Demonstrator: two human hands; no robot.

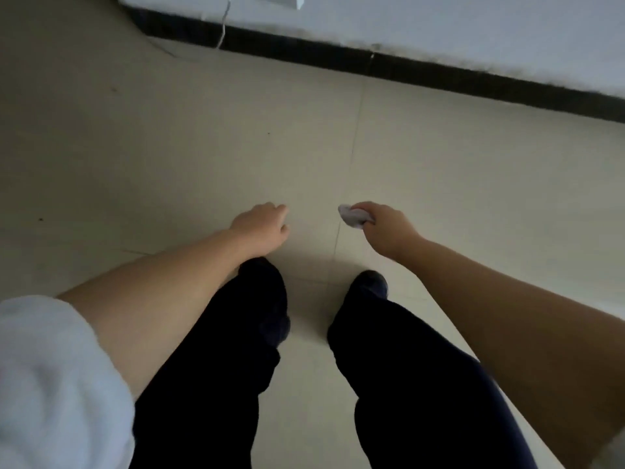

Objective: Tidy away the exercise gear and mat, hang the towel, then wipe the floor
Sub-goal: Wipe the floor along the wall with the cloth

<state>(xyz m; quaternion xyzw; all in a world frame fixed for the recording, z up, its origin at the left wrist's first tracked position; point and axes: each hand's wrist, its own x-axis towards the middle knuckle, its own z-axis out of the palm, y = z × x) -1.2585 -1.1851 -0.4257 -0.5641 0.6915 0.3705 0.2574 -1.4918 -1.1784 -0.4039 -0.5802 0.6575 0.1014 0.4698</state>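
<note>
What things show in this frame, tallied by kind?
Hands: 2, left hand empty, right hand gripping the wad
Shoes: 2, left shoe, right shoe
Pale wad: 1
White cable: 1
Total: 6

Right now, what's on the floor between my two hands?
Nothing: in the head view, only bare tile with a grout line lies between the left hand and the right hand, which grips a cloth.

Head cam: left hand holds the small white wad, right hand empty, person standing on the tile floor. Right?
Not quite: the hands are swapped. The head view shows the right hand pinching the small white wad, while the left hand holds nothing, its fingers loosely curled. The person does stand on the tile floor.
</note>
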